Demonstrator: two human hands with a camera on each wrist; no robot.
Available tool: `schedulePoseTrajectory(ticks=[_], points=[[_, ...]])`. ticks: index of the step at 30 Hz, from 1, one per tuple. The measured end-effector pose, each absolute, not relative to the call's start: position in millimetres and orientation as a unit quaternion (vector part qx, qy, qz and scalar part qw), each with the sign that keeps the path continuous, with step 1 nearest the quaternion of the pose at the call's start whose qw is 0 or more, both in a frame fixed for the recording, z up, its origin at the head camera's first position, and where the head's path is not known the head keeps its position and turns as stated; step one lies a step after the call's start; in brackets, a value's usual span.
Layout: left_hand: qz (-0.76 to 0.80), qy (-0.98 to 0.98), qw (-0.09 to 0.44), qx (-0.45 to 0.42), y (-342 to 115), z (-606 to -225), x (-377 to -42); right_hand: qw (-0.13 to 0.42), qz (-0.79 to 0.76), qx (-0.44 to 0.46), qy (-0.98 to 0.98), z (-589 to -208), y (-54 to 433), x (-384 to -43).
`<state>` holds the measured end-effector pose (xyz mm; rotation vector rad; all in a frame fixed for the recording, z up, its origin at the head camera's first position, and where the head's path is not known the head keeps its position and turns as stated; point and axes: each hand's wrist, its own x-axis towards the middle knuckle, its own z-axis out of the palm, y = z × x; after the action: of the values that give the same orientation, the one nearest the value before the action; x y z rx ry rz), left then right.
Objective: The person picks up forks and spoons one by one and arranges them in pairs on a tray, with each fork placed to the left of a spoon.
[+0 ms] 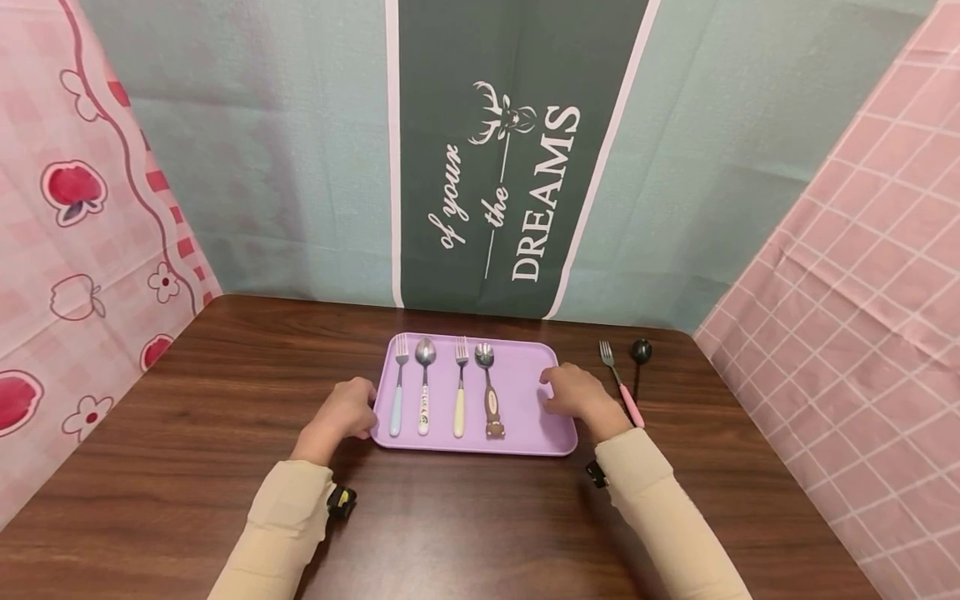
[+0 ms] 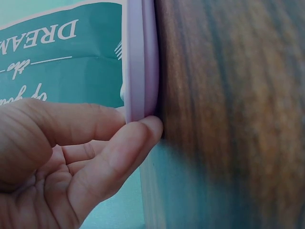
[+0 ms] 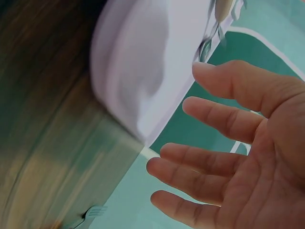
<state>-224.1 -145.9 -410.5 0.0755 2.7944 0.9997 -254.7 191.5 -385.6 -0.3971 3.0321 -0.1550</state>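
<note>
A lilac tray [image 1: 528, 421] lies on the table with cutlery side by side on it: a blue-handled fork [image 1: 396, 408], a spoon with a patterned white handle [image 1: 425, 353], a yellow-handled fork [image 1: 459, 412] and a spoon with a brown bear-ended handle [image 1: 492, 405]. At the tray's left edge, my left hand [image 1: 348, 408] pinches the rim; thumb and fingertips meet the lilac edge [image 2: 137, 62] in the left wrist view. My right hand [image 1: 577, 392] hovers by the tray's right side, fingers spread and loosely bent. In the right wrist view its palm [image 3: 267, 181] holds nothing.
Right of the tray, a pink-handled fork [image 1: 629, 405] and a black spoon [image 1: 641, 351] lie on the brown wooden table [image 1: 450, 533], partly behind my right arm. A printed cloth [image 1: 300, 167] hangs behind the table, with pink cloths at both sides.
</note>
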Motion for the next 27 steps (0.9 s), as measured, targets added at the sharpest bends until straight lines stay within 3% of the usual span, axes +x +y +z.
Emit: schedulePoseTrajectory(ticks=[27], points=[[0.332, 0.939, 0.082, 0.028, -146, -411, -224, 0.045, -0.038, -0.075, 0.995, -392, 265, -255]])
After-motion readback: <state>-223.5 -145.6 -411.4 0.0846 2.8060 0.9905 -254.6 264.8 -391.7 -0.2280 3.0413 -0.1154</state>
